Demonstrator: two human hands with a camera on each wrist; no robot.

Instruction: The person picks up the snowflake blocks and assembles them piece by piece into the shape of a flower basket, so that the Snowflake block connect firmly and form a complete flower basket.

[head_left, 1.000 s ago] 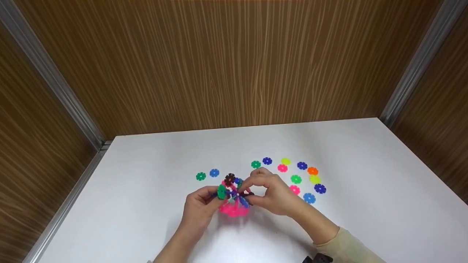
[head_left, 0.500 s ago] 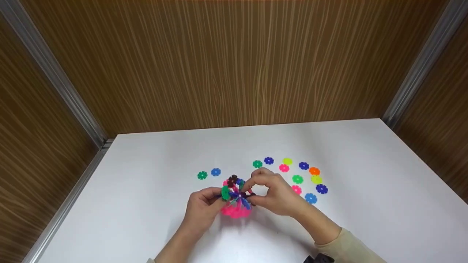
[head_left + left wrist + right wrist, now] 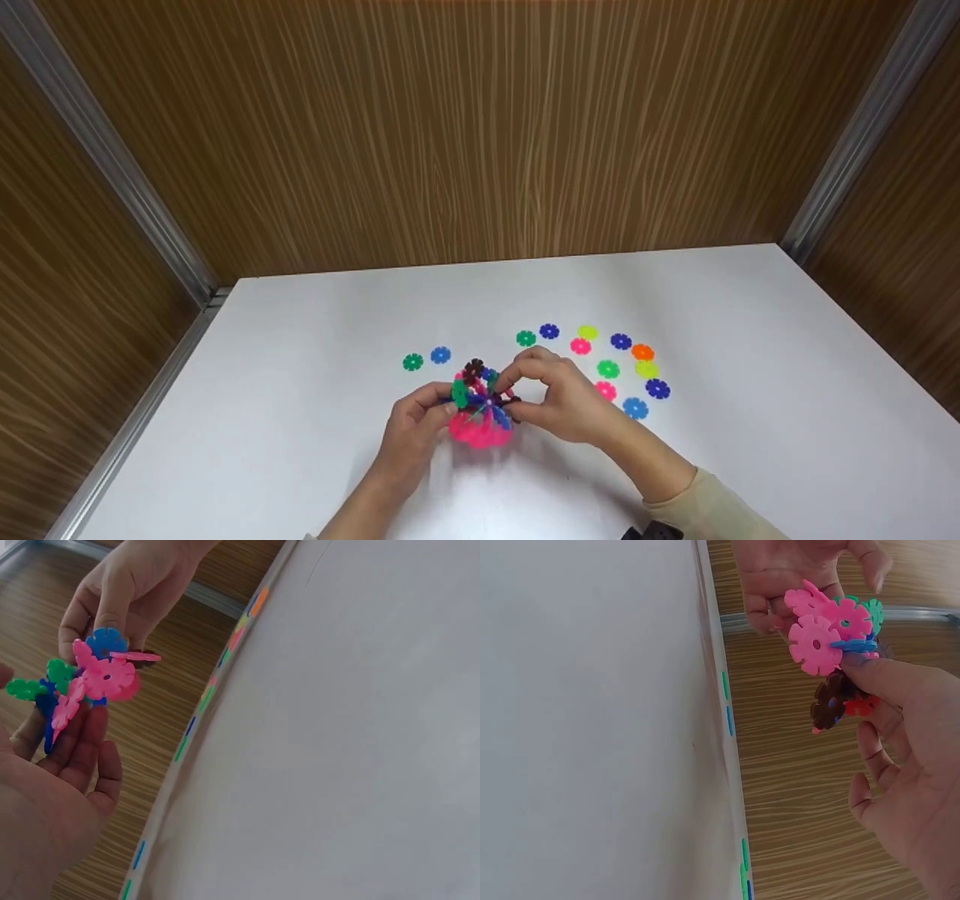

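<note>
A cluster of slotted flower-shaped plastic discs (image 3: pixel 480 431), pink, blue, green and dark brown, is held up between both hands. My left hand (image 3: pixel 412 427) holds its left side, fingers curled beneath and behind it, with the thumb close to a green disc (image 3: pixel 459 393). From the right, my right hand (image 3: pixel 566 397) pinches the cluster between thumb and fingers. In the right wrist view, that thumb presses by a blue disc (image 3: pixel 853 646), above a brown disc (image 3: pixel 829 701). Pink discs (image 3: pixel 107 678) face the left wrist camera. Fingers hide part of the cluster's middle.
Loose discs lie flat on the white table (image 3: pixel 300 375): a green disc (image 3: pixel 412 362) and a blue disc (image 3: pixel 440 355) beyond the left hand. Several more, including an orange disc (image 3: pixel 643 352), spread behind the right hand. Wood-patterned panels (image 3: pixel 480 135) enclose the back and sides.
My left thumb has drawn back from the green disc, which has turned more edge-on. The right hand keeps its pinch on the cluster, and the loose discs lie as before.
</note>
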